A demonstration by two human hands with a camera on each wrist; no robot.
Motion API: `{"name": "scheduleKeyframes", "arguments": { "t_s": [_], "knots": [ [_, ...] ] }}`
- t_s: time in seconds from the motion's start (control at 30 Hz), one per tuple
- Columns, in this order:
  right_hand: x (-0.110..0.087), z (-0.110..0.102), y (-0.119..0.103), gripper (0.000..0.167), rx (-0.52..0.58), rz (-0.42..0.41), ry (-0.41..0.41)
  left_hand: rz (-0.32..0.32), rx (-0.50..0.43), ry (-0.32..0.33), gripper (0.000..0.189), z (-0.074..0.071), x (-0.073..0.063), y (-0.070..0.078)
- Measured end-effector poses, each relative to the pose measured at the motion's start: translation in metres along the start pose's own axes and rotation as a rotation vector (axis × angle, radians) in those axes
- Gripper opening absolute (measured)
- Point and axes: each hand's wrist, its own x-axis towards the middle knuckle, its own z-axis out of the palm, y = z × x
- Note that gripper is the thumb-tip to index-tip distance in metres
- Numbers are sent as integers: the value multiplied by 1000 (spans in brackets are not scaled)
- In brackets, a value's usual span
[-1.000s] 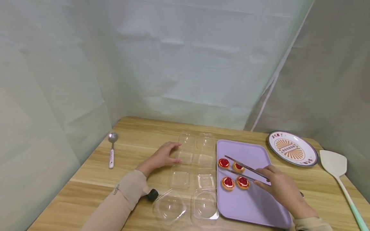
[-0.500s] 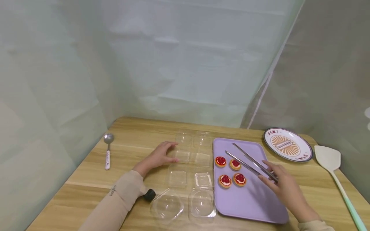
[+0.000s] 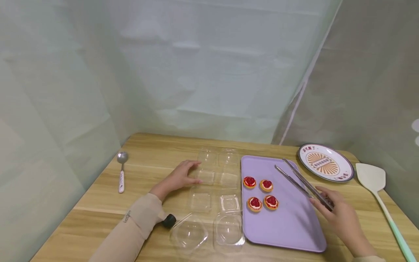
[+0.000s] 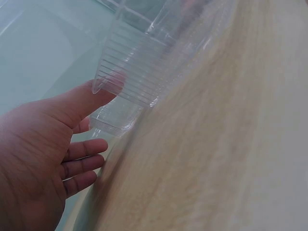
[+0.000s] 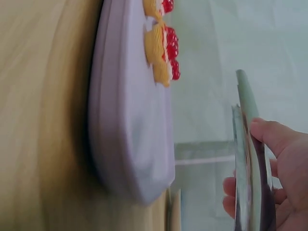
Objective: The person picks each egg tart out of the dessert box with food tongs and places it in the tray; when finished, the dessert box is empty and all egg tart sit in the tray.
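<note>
My left hand (image 3: pixel 178 176) reaches to the left side of the clear plastic containers (image 3: pixel 201 198), thumb and index finger apart at their edge. In the left wrist view its thumb shows through a ribbed plastic wall (image 4: pixel 137 62), and the other fingers are relaxed. My right hand (image 3: pixel 342 214) grips metal tongs (image 3: pixel 296 183) over the right side of a lilac tray (image 3: pixel 288 225). Nothing is between the tongs' tips. Several small tarts (image 3: pixel 254 204) with red fruit topping lie at the tray's left side; some show in the right wrist view (image 5: pixel 156 43).
An oval patterned plate (image 3: pixel 325 162) sits behind the tray to the right. Beside it lies a cream spatula (image 3: pixel 371 177) with a green handle. A spoon (image 3: pixel 122 174) is at the table's left. Pale cloth screens (image 3: pixel 212 80) stand around the table (image 3: pixel 98 203).
My right hand has drawn the tongs away from the tarts, up and to the right. The tarts stay on the tray. My left hand keeps its place at the containers.
</note>
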Motion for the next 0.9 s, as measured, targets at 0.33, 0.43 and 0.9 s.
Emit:
{"name": "scheduleKeyframes", "arguments": {
  "t_s": [0.33, 0.43, 0.9],
  "knots": [
    [-9, -11, 26, 40, -48, 124, -29, -3, -18, -4, 76, 1, 2, 1],
    [-10, -13, 33, 39, -54, 136, -28, -2, -18, -3, 76, 1, 1, 0],
    [-19, -21, 58, 40, -100, 171, -36, -3, -10, -3, 77, 0, 1, -2]
  ]
}}
